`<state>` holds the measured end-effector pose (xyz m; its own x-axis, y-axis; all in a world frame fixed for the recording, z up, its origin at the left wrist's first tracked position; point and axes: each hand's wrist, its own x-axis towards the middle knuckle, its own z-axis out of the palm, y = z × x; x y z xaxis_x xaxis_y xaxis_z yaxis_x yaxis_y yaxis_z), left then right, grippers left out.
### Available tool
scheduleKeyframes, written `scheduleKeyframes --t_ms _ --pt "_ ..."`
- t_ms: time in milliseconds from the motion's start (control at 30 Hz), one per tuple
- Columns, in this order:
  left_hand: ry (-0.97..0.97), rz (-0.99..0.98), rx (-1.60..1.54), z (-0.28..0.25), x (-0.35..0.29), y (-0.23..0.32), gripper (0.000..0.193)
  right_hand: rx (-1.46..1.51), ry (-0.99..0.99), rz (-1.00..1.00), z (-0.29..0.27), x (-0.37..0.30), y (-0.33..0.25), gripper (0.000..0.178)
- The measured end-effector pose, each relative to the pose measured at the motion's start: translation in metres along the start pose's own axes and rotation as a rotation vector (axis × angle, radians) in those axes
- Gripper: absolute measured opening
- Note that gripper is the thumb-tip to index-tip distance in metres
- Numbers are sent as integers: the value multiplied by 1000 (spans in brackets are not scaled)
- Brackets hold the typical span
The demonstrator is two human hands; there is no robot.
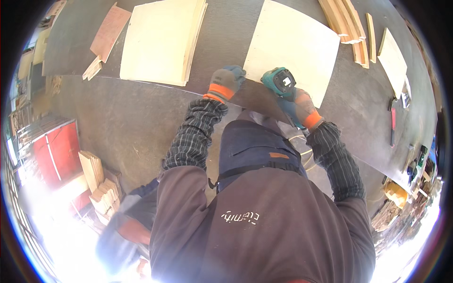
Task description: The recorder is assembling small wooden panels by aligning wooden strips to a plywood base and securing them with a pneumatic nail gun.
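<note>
Gloved right hand (306,107) around teal power tool (280,81)

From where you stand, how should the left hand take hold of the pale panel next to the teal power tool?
Probably by the near edge of the pale plywood panel, coming from the person's side. It lies flat on the dark workbench, so only its edges offer a pinch. The left hand already rests by that near corner; the right hand holds the teal power tool.

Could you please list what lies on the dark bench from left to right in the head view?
Reddish board → stack of pale panels → gloved left hand → teal power tool in the right hand → curved wood strips → small pale panel → red-handled tool.
</note>
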<state>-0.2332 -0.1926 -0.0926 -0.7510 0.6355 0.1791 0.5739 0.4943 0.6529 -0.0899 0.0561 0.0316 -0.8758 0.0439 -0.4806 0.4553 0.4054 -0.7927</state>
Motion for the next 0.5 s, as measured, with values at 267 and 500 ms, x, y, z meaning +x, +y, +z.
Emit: scheduleKeyframes --t_ms 267,500 --pt "-8 -61 10 -2 0 2 18 -93 60 102 -32 -39 28 25" --pt "10 9 -24 -4 -1 6 15 15 75 116 -50 -66 63 19"
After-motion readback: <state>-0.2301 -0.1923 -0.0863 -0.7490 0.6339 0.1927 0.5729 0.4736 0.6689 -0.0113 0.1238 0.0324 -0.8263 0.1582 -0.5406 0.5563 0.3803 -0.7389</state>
